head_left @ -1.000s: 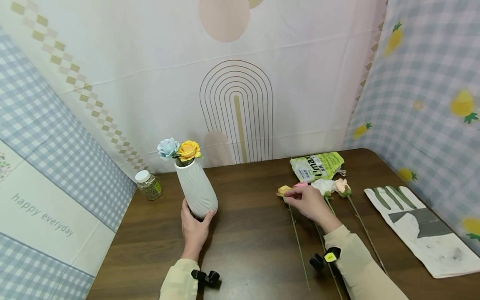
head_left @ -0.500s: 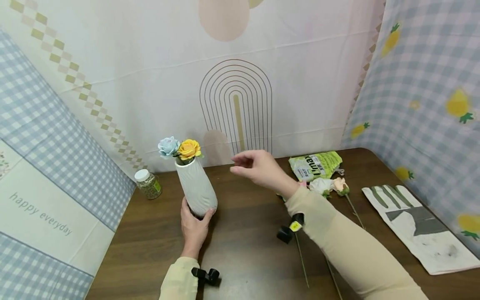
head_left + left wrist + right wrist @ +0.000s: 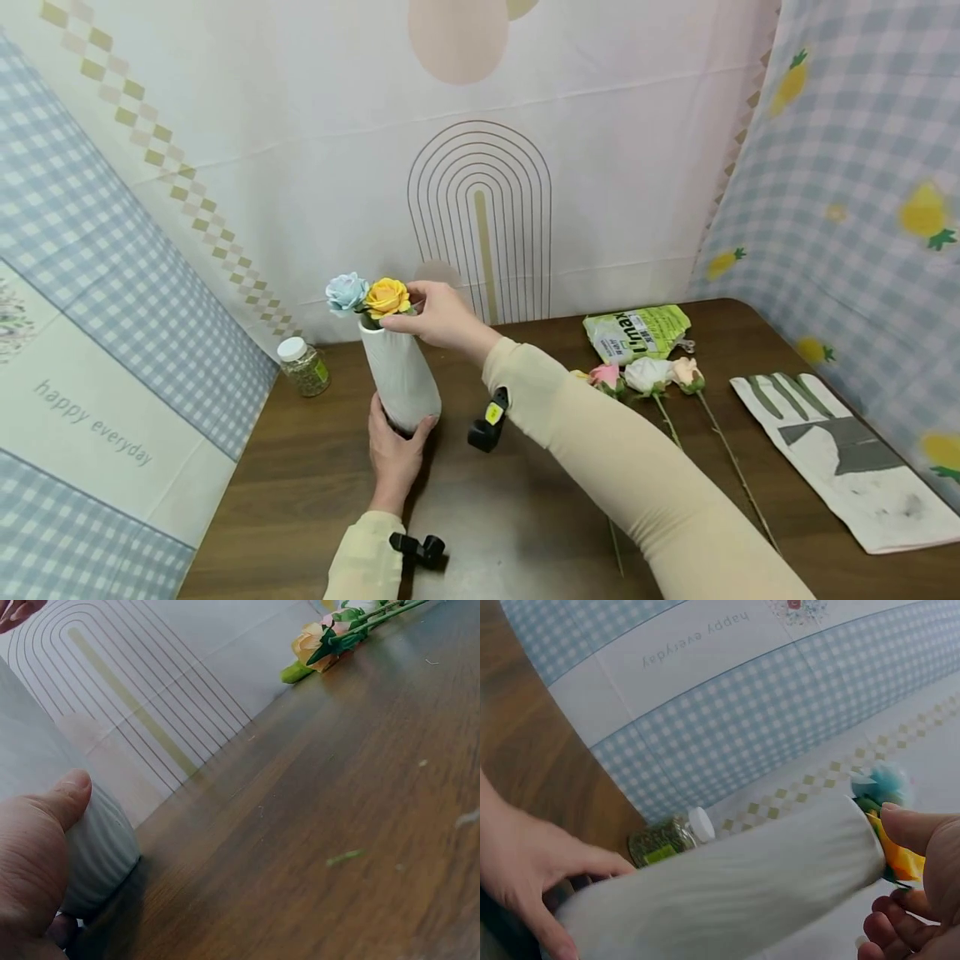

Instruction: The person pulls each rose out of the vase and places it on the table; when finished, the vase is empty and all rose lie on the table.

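Observation:
A white ribbed vase (image 3: 401, 375) stands near the left of the table, a light blue rose (image 3: 347, 293) and a yellow rose (image 3: 387, 297) at its mouth. My left hand (image 3: 396, 458) grips the vase low down, thumb on its right side; the left wrist view shows that thumb (image 3: 71, 796) against the wall of the vase. At the rim, my right hand (image 3: 450, 321) holds the yellow rose between thumb and fingers. In the right wrist view the thumb (image 3: 911, 829) partly covers the yellow rose (image 3: 901, 855); the stems inside the vase are hidden.
A jar with a white lid (image 3: 303, 367) stands left of the vase. Several long-stemmed roses, among them a pink one (image 3: 605, 377) and a white one (image 3: 648, 375), lie on the right. Behind them is a green packet (image 3: 637, 333); a folded white cloth (image 3: 847, 458) lies far right.
My right hand has left the roses lying on the right and come across to the yellow rose at the vase. My left hand keeps its grip on the vase.

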{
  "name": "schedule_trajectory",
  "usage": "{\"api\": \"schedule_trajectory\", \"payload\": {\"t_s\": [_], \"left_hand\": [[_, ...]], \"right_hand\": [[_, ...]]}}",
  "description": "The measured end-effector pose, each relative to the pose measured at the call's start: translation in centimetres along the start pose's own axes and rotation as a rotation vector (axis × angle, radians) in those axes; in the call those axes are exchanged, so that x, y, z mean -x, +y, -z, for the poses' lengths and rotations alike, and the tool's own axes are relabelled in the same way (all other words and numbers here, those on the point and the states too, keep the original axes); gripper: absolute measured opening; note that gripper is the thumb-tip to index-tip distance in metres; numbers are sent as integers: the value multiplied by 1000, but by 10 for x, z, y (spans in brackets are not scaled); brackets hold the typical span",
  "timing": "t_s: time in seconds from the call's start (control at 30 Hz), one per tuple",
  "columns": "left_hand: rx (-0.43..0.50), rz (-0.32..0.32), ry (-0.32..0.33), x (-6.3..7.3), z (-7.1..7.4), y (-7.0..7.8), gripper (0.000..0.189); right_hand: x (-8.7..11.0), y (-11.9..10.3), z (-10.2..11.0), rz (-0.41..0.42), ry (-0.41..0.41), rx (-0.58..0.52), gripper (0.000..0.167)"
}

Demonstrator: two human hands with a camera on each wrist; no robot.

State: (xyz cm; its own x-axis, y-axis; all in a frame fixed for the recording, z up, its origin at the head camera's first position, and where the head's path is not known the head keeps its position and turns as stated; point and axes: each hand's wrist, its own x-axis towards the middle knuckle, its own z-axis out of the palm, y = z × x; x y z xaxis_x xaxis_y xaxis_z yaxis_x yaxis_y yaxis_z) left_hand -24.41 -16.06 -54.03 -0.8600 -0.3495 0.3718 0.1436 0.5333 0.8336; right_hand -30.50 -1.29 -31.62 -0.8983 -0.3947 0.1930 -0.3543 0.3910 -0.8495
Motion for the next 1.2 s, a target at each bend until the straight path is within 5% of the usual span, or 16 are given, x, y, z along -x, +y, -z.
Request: {"api": "schedule_trajectory", "payload": {"t_s": [0.5,1.2], "left_hand": [[-16,48,-32,1,0,1,96],[-16,36,-5,0,0,2,94]], "right_hand": [[-5,-5,-22,-124,43,-271,48],[5,-12,-6,-43,69,-375,51]]}}
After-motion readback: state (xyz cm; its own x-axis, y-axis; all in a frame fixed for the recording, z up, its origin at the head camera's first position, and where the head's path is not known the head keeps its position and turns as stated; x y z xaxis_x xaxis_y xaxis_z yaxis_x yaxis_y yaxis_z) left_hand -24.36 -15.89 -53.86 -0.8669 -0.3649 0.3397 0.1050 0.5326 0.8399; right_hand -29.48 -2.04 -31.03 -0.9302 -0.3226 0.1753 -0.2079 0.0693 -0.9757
